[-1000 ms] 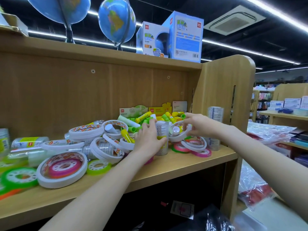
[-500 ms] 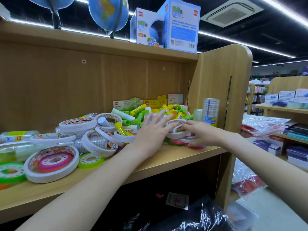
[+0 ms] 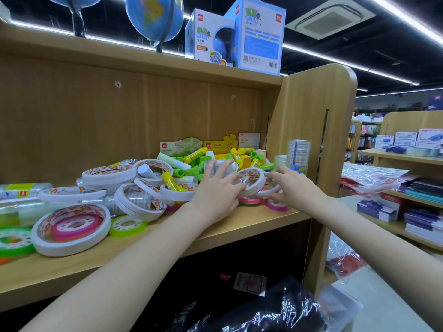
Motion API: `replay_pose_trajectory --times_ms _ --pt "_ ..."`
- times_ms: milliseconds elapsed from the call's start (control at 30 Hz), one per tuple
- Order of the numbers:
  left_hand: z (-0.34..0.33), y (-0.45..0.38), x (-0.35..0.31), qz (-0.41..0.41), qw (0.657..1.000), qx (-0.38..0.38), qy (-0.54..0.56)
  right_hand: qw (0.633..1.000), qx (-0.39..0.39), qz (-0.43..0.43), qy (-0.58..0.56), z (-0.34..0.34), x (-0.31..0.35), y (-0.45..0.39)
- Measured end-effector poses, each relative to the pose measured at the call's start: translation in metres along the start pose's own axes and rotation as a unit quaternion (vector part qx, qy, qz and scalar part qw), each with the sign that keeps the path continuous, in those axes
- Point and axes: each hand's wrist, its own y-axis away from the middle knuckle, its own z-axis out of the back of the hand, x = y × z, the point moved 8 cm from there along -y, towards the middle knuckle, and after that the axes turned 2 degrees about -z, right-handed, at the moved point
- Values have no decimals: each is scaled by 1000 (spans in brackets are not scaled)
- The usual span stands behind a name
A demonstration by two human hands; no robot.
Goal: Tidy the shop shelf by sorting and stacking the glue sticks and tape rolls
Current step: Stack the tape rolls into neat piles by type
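Shelf (image 3: 239, 226), stock condition: mostly unsorted.
- Tape rolls (image 3: 124, 188): loose heap from the left edge to mid-shelf, many tilted or leaning on one another; no neat stack visible there.
- Glue sticks (image 3: 195, 154): jumbled pile toward the back right corner, in front of their cartons.
- Clear tape column (image 3: 298, 156): upright at the right wall, seemingly the only finished stack.
- Left hand (image 3: 217, 192): fingers spread, pressing on a white roll (image 3: 251, 179).
- Right hand (image 3: 291, 185): touches the small pile of rolls beside it; grasp cannot be told.
Judged: early stage, most remaining.
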Motion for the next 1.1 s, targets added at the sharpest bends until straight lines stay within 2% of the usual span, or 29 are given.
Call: replay_pose_trajectory --times_ms 133,200,300,433,500,567,667,800,1000,1100 --pt "2 1 -5 -29 999 -24 -5 988 87 -23 -125 -13 -2 -2" --pt "3 2 -7 -57 997 -43 -28 976 81 -48 -198 -15 -4 -3" --pt "-1 4 -8 -76 994 -35 -75 947 -10 -100 -305 -13 -10 -7" --pt "-1 4 -6 -52 995 -23 -88 917 -131 -128 -354 -10 -12 -20" --pt "0 3 -7 -43 994 -32 -95 886 -165 -173 -397 -9 -14 -24" --pt "1 2 -6 -32 995 -50 -85 870 -169 -188 -422 -6 -13 -29" --pt "1 2 -6 -31 994 -68 -80 882 -153 -144 -421 9 -5 -39" --pt "-3 3 -5 -35 994 -65 -80 898 -174 -77 -396 42 -2 -46" --pt "-7 8 -11 -40 992 -102 -68 912 -174 -55 -367 61 -8 -35" --pt "-3 11 -16 -69 990 -100 -77 917 -159 -40 -363 61 -4 -25"
